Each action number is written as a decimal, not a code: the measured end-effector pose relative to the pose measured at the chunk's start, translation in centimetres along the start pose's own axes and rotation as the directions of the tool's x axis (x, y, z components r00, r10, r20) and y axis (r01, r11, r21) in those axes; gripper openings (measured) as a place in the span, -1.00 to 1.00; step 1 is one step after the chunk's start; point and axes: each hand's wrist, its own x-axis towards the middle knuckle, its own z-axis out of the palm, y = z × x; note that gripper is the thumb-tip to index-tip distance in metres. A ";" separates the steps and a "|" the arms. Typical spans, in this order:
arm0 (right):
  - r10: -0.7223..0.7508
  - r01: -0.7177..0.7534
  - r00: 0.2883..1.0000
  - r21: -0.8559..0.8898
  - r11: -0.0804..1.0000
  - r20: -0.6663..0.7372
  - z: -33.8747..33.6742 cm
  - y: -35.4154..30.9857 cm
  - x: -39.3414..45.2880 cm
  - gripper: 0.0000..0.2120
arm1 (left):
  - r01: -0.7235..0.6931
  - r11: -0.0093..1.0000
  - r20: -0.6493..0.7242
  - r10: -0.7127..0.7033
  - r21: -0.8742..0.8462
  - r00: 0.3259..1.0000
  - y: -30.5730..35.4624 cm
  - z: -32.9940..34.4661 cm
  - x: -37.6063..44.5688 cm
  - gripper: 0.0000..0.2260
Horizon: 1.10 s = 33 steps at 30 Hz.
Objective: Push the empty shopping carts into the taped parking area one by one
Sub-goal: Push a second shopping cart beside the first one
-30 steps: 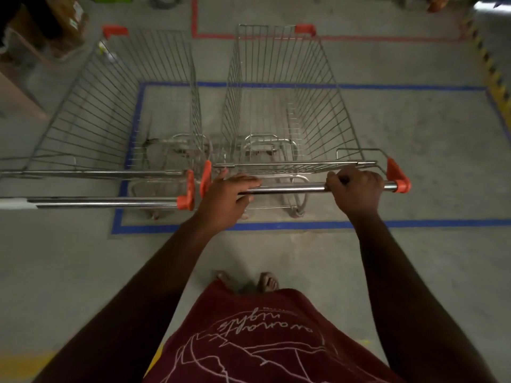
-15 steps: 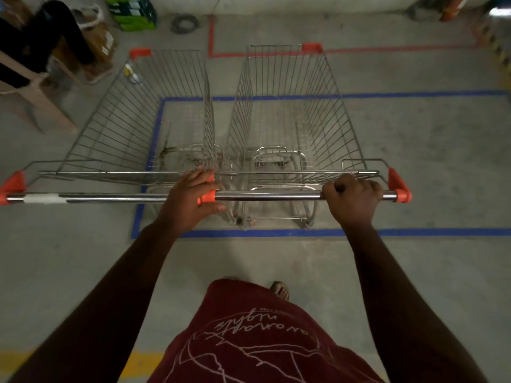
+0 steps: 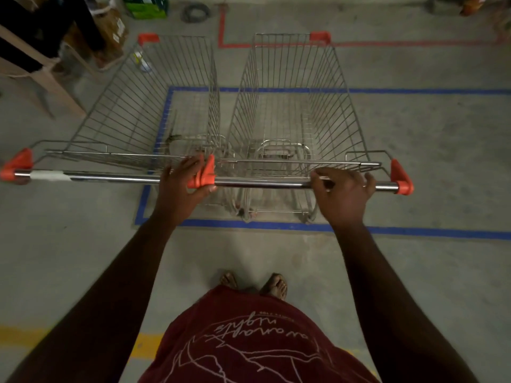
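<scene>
At twelve o'clock, two wire shopping carts with orange-capped handles (image 3: 276, 184) stand half across the blue taped rectangle (image 3: 414, 90); left hand (image 3: 182, 186) pinching the orange caps, right hand (image 3: 343, 192) curled round the bar.

The left cart's (image 3: 143, 106) handle end cap (image 3: 15, 168) is cut by the picture's left edge. Its wheels are hidden under the basket, and the right cart's (image 3: 293, 106) rear wheels (image 3: 246, 214) are too blurred to make out. The left hand (image 3: 181, 189) covers the spot where the two handle bars meet. The seated person (image 3: 33, 31) at top left is cropped by the frame. A small bottle-like object (image 3: 141, 60) beyond the left cart is too blurred to name.
</scene>
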 end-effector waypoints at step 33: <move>0.071 -0.099 0.995 0.469 0.878 0.076 0.7 -10.6 -4.9 -0.88 | -0.139 0.944 -0.004 0.144 -0.300 0.990 -0.1 -1.2 0.0 -0.73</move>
